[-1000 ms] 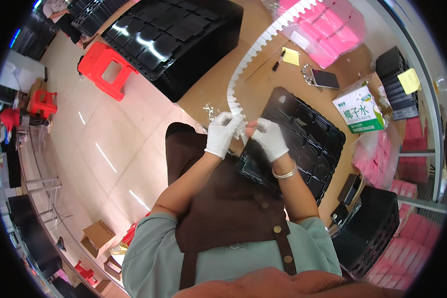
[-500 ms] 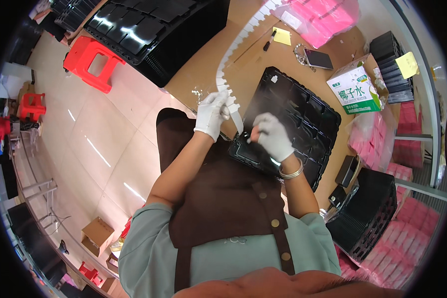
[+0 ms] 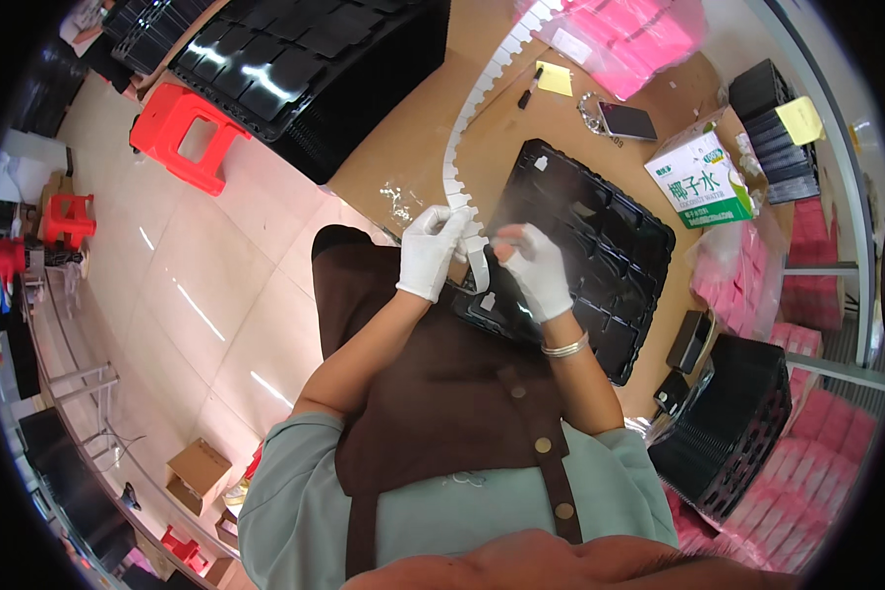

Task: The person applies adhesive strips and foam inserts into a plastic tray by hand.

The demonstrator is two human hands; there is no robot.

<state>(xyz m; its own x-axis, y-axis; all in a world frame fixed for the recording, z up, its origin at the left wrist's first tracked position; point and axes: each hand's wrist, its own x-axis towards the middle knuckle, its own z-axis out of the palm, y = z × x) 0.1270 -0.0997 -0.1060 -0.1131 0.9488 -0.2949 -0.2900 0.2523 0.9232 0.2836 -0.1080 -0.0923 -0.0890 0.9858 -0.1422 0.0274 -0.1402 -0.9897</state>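
Observation:
My left hand (image 3: 429,258), in a white glove, pinches a long white strip of small labels (image 3: 454,157) near its lower end. Beyond that grip, the strip's loose tail curls over the near left edge of a black plastic tray (image 3: 600,236). My right hand (image 3: 538,273) is gloved too, with bare thumb and index fingertips. It hovers over the tray beside the strip, those fingertips slightly apart and nothing visible between them. One small white label (image 3: 489,301) lies at the tray's near left corner, another (image 3: 541,163) at its far left corner.
A tall stack of black trays (image 3: 315,79) stands at the far left of the brown table. Beyond the tray lie a marker (image 3: 530,88), yellow notes (image 3: 555,79), a phone (image 3: 627,121) and a white-green carton (image 3: 703,177). More black trays (image 3: 723,423) stand right; a red stool (image 3: 189,138) is left.
My left hand has shifted slightly right and nearer to me, with the strip's tail now curled. My right hand has moved up a little, and the label at the tray's near left corner now shows.

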